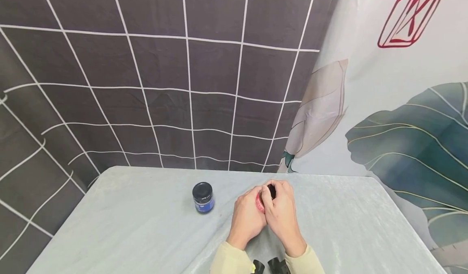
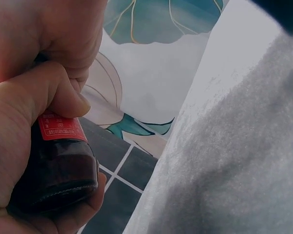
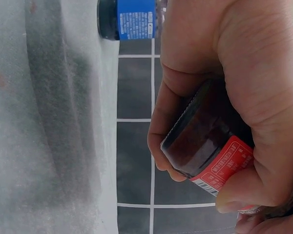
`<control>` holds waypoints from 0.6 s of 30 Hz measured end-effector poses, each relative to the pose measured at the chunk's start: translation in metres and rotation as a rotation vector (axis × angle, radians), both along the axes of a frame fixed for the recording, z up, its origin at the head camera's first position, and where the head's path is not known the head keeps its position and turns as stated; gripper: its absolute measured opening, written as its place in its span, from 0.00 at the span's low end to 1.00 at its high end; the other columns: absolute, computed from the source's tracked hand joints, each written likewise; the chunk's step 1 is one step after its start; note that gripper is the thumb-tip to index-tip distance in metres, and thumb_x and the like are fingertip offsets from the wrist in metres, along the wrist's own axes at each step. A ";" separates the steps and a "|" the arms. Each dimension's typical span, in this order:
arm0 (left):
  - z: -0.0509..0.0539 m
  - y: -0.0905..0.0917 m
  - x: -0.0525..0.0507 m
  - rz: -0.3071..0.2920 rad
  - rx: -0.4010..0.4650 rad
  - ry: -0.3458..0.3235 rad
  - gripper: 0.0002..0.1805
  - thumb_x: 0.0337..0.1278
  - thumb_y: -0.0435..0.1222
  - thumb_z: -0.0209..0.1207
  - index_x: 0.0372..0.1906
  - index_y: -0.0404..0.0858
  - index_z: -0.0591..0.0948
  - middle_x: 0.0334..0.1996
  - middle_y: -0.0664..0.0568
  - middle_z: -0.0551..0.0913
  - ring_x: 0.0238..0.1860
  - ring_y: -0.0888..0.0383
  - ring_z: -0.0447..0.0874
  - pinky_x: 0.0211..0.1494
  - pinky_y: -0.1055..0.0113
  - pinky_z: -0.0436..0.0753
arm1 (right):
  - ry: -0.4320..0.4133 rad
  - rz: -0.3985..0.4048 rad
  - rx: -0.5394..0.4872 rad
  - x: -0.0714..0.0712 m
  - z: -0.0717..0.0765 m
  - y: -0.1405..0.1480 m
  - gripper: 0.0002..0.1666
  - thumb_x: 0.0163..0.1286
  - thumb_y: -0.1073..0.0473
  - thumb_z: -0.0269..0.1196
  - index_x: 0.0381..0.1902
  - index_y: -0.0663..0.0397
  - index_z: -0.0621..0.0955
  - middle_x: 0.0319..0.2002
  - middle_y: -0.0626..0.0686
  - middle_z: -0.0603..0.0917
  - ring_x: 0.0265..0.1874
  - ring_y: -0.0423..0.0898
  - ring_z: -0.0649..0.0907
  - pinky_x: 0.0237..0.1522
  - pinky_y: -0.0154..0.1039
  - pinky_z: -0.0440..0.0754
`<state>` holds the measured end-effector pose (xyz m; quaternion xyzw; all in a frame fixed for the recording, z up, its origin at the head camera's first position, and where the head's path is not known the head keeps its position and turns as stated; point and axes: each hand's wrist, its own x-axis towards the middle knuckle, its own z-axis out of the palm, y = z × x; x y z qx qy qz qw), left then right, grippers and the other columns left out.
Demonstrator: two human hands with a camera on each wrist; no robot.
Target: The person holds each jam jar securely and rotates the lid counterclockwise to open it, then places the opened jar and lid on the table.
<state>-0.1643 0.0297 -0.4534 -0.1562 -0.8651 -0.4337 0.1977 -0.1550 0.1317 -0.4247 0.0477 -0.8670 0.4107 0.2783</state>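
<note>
A small dark glass jar (image 2: 68,163) with a red label (image 2: 61,127) is held above the table between both hands. My left hand (image 1: 248,214) wraps round the jar body, its thumb lying across the label in the left wrist view. The black lid (image 1: 271,190) shows between the fingers of my right hand (image 1: 284,213), which grips it at the top of the jar. Fingers hide most of the lid, and whether it is loose cannot be seen. In the right wrist view the jar's base tilts toward the upper left.
A second jar (image 1: 203,197), with a black lid and blue label, stands upright on the cloth-covered table (image 1: 139,221) to the left of the hands. Behind the table hangs a dark grid-patterned curtain (image 1: 215,67); a leaf-printed cloth (image 1: 365,83) hangs at the right.
</note>
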 end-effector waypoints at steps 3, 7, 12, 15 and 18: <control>-0.001 0.000 0.000 0.001 -0.002 0.002 0.17 0.46 0.37 0.70 0.46 0.46 0.85 0.37 0.58 0.87 0.40 0.59 0.87 0.42 0.64 0.82 | 0.003 0.001 -0.002 0.000 0.000 0.000 0.06 0.70 0.63 0.60 0.36 0.58 0.83 0.36 0.54 0.77 0.41 0.52 0.75 0.42 0.48 0.71; -0.001 -0.001 0.000 -0.003 -0.003 0.007 0.17 0.45 0.37 0.70 0.45 0.47 0.85 0.37 0.58 0.87 0.39 0.60 0.87 0.41 0.64 0.82 | 0.006 0.001 -0.005 0.000 -0.001 -0.001 0.06 0.69 0.63 0.60 0.36 0.58 0.83 0.36 0.54 0.77 0.41 0.52 0.74 0.43 0.48 0.71; -0.002 -0.002 0.000 -0.005 -0.002 0.010 0.19 0.45 0.37 0.71 0.47 0.46 0.85 0.38 0.57 0.88 0.40 0.58 0.87 0.42 0.63 0.83 | 0.005 0.007 -0.002 -0.001 -0.003 -0.001 0.06 0.69 0.62 0.60 0.36 0.58 0.83 0.36 0.54 0.77 0.41 0.51 0.75 0.42 0.48 0.72; -0.002 -0.002 0.000 -0.006 0.002 0.007 0.20 0.45 0.38 0.71 0.49 0.46 0.85 0.39 0.57 0.88 0.41 0.57 0.88 0.43 0.62 0.83 | -0.002 0.007 -0.002 -0.002 -0.003 -0.001 0.06 0.69 0.62 0.60 0.36 0.58 0.83 0.36 0.54 0.77 0.41 0.51 0.75 0.42 0.48 0.72; -0.002 -0.002 0.001 -0.013 0.009 -0.001 0.21 0.44 0.37 0.71 0.49 0.46 0.85 0.39 0.57 0.88 0.40 0.58 0.87 0.43 0.63 0.83 | -0.005 0.007 -0.003 -0.001 -0.003 -0.001 0.06 0.70 0.62 0.60 0.37 0.58 0.83 0.37 0.54 0.77 0.41 0.51 0.75 0.42 0.48 0.72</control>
